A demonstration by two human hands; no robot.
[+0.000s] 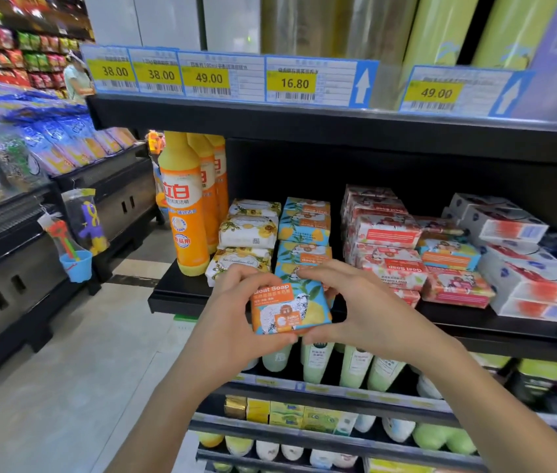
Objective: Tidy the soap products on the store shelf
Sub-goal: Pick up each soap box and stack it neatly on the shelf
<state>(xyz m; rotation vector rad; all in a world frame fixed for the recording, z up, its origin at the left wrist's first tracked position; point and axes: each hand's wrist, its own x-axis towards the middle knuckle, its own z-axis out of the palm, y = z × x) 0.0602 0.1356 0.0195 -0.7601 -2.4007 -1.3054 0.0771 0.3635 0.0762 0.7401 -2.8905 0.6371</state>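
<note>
While both hands meet at the front edge of the shelf (176,300), a Goat Soap bar (290,310) sits between them, label towards the camera, in an orange and blue wrapper with lemons.

Left hand (236,312): fingers curled over the bar's top left corner, thumb along its lower edge. Its grip is closed round the bar.

Right hand (355,314): fingers bent over the top right corner, thumb at the lower right edge. Its grip is closed on the same bar.

The bar overlaps the shelf's front lip, lower part hanging below it, directly before a stack of matching blue-orange soaps (304,227).

Left of that stack: white floral-wrapped soaps (249,232) in a pile, then orange detergent bottles (183,213) at the shelf's left end.

Right of it: red-and-white Goat Soap boxes (386,233), several lying skewed, and white boxes (516,268) stacked at the far right.

Yellow price tags (208,76) line the shelf above.
</note>
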